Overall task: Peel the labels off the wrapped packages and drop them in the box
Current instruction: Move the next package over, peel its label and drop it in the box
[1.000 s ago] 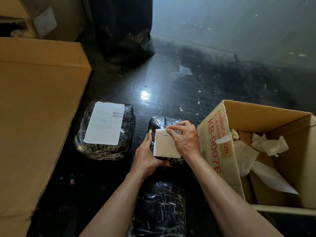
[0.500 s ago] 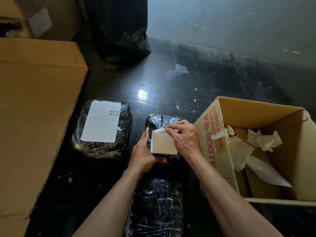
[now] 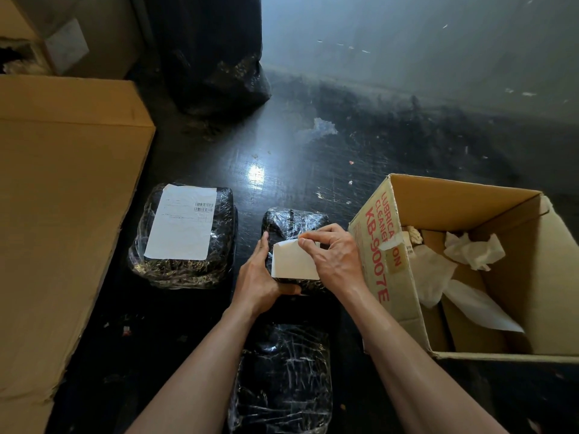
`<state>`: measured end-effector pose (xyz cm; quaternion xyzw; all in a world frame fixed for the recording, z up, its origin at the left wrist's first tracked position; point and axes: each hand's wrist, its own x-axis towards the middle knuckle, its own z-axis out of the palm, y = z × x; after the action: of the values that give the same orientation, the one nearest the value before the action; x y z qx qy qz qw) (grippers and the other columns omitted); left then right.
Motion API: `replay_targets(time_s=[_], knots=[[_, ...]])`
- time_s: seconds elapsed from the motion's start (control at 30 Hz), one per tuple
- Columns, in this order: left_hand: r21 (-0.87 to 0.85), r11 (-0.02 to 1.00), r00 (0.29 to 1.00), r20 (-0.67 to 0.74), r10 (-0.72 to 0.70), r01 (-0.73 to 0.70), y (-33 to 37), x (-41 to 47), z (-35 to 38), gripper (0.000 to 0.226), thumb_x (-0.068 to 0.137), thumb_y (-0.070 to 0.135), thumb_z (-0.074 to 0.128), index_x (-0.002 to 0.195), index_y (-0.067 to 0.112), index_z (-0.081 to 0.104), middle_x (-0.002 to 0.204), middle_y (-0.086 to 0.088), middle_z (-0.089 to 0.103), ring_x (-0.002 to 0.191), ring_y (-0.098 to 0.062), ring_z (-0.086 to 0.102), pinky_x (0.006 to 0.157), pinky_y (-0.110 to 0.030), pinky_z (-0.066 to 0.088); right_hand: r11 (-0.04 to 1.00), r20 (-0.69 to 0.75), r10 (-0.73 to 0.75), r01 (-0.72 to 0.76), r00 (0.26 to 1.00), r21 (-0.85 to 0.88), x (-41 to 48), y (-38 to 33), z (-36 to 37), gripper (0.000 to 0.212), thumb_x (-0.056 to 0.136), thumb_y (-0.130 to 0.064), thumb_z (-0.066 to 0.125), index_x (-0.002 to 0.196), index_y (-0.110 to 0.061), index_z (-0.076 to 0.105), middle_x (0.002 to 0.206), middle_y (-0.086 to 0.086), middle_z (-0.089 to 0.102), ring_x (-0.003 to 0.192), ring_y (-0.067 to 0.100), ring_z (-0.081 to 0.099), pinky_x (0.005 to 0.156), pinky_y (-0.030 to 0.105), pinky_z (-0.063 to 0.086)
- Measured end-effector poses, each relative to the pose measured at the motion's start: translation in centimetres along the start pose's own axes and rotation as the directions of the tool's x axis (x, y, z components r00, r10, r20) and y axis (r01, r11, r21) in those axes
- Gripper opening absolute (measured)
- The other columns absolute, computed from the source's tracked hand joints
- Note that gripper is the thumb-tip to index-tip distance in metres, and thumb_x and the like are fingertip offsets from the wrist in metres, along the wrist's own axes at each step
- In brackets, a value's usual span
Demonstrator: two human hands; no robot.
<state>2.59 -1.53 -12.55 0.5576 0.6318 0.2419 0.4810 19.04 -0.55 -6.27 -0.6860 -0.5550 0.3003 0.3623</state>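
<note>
peeling the label [image 3: 294,261] off the middle package [image 3: 293,222]: right hand [image 3: 333,261] fingers pinched on its top edge, left hand [image 3: 257,283] clamped around the package to steady it, box [image 3: 463,195] just right

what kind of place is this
Likely a storeroom or packing area: wrapped packages on a scuffed dark floor, a big carton beside them, and an open box of peeled labels.
</note>
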Motion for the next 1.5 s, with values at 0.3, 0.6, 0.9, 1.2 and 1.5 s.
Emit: replay_targets(time_s=[0.3,0.6,0.9,1.2,1.5], knots=[[0.038,0.999,1.0,0.009,-0.009,0.008,0.1,-0.1,-0.2,0.153,0.037,0.052,0.1,0.157,0.052,0.006,0.16,0.004,0.042,0.14,-0.017,0.048,0.113,-0.041,0.045,0.996,0.013,0.022,-0.023,1.0,0.083,-0.5,-0.5,-0.7,0.004,0.084,-0.03,0.08,0.088,-0.031,0.081,0.091,-0.014,0.061,0.097,0.017,0.062,0.084,0.048,0.055],[0.162,0.987,1.0,0.018,-0.004,0.001,0.4,0.1,-0.4,0.152,0.041,0.06,0.095,0.159,0.049,0.0,0.159,0.003,0.044,0.138,-0.021,0.051,0.108,-0.043,0.048,0.984,0.036,-0.14,0.143,0.99,-0.104,0.9,-0.9,-0.9,0.022,0.084,-0.03,0.079,0.105,-0.032,0.076,0.089,-0.023,0.056,0.098,0.014,0.058,0.086,0.041,0.051],[0.176,0.984,1.0,0.007,0.002,-0.003,0.2,0.0,-0.5,0.151,0.041,0.062,0.094,0.158,0.05,-0.001,0.16,0.007,0.041,0.139,-0.018,0.05,0.108,-0.042,0.048,0.985,0.032,-0.141,0.144,0.989,-0.091,2.4,-1.1,-0.5,0.022,0.084,-0.02,0.079,0.104,-0.029,0.075,0.087,-0.023,0.059,0.092,0.009,0.064,0.088,0.044,0.054],[0.153,0.988,1.0,0.007,0.012,-0.013,0.2,-0.2,-0.5,0.15,0.04,0.064,0.093,0.157,0.052,0.0,0.161,0.009,0.039,0.141,-0.016,0.048,0.109,-0.042,0.048,0.986,0.045,-0.123,0.127,0.991,-0.111,2.7,-1.3,-0.8,0.04,0.087,-0.022,0.075,0.126,-0.03,0.068,0.085,-0.021,0.059,0.093,0.011,0.06,0.089,0.028,0.051],[0.192,0.981,1.0,-0.003,0.014,-0.013,0.7,-0.3,-0.6,0.148,0.045,0.059,0.095,0.158,0.05,0.0,0.162,0.01,0.037,0.14,-0.018,0.049,0.106,-0.04,0.049,0.991,0.083,-0.094,0.102,0.992,-0.09,2.6,-1.6,-0.8,0.005,0.085,-0.025,0.078,0.085,-0.029,0.075,0.092,-0.01,0.064,0.097,0.019,0.063,0.089,0.047,0.052]])
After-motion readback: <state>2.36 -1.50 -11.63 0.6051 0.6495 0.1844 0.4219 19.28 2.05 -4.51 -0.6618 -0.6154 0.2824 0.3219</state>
